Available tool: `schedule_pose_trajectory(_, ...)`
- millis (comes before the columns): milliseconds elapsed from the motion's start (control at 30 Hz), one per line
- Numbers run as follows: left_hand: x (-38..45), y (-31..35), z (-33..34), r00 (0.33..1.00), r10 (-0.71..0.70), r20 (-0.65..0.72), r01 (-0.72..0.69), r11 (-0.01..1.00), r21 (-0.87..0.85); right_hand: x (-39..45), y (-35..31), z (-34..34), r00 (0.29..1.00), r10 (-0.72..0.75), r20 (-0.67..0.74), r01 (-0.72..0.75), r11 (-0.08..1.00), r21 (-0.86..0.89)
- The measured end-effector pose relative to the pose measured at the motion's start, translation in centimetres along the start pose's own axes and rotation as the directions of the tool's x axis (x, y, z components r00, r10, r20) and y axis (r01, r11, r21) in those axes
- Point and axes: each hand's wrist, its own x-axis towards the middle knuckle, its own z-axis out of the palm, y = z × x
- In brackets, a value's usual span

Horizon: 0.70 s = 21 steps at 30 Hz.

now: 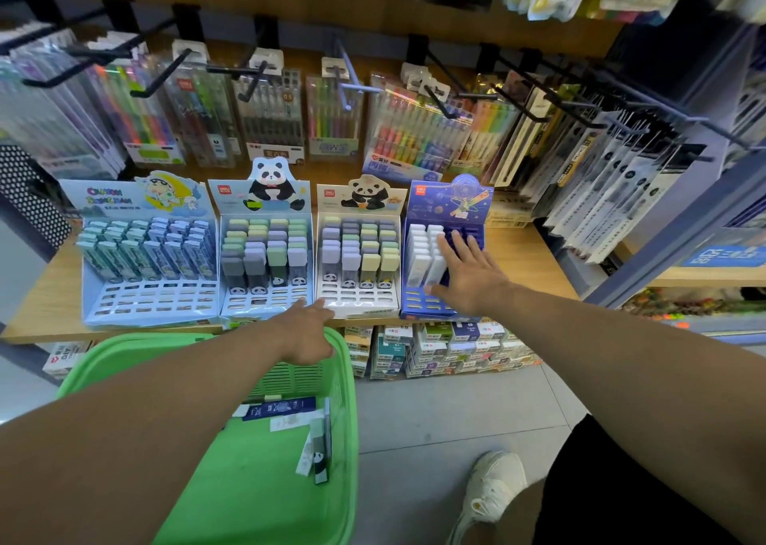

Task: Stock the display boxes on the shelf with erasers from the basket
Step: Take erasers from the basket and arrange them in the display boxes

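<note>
Right now, right hand (pixel 468 271) spread flat, fingers straight, over the dark blue display box (pixel 443 250) at the right end of the shelf (pixel 37 296), fingertips beside its white erasers (pixel 420 254); left hand (pixel 309 333) curled over the far rim of the green basket (pixel 265 441), gripping it; a few loose erasers (pixel 286 410) lying inside the basket, one with a panda print; three more display boxes to the left on the same shelf, the light blue box (pixel 149 254) leftmost, then two panda boxes (pixel 265 250), front slots unfilled; pen packs (pixel 331 117) hanging above on hooks.
</note>
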Motion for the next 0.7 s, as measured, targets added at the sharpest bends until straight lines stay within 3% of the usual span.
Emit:
schedule_pose_trajectory(267,-0.9,0.2,-0.5,0.999,0.02,-0.024,-0.02,1.0,0.005,0.2,0.2,0.2,1.0,0.003,-0.022,-0.003,1.0,-0.008)
schedule_pose_trajectory(400,-3.2,-0.3,-0.3,0.992,0.052,-0.115,-0.051,0.999,0.012,-0.4,-2.1,-1.5,0.987,-0.037,-0.156,0.037,0.999,-0.004)
schedule_pose_trajectory(467,-4.8,-1.1,0.1,0.972,0.063,-0.228,-0.07,0.997,-0.025,-0.8,-4.6,-2.5,0.935,-0.144,-0.324,0.163,0.986,0.032)
schedule_pose_trajectory(567,-7.0,-3.2,0.8,0.935,0.025,-0.355,-0.058,0.995,-0.082,-1.2,-8.5,-2.8,0.75,-0.394,-0.531,0.442,0.896,-0.04)
schedule_pose_trajectory(600,-7.6,-4.0,1.2,0.94,0.008,-0.342,-0.045,0.994,-0.102,-1.3,-9.9,-2.6,0.709,-0.464,-0.531,0.504,0.86,-0.078)
schedule_pose_trajectory(700,-9.3,-7.3,2.6,0.972,-0.098,-0.212,0.072,0.99,-0.125,-2.4,-15.0,-1.3,0.696,-0.619,-0.364,0.6,0.78,-0.177)
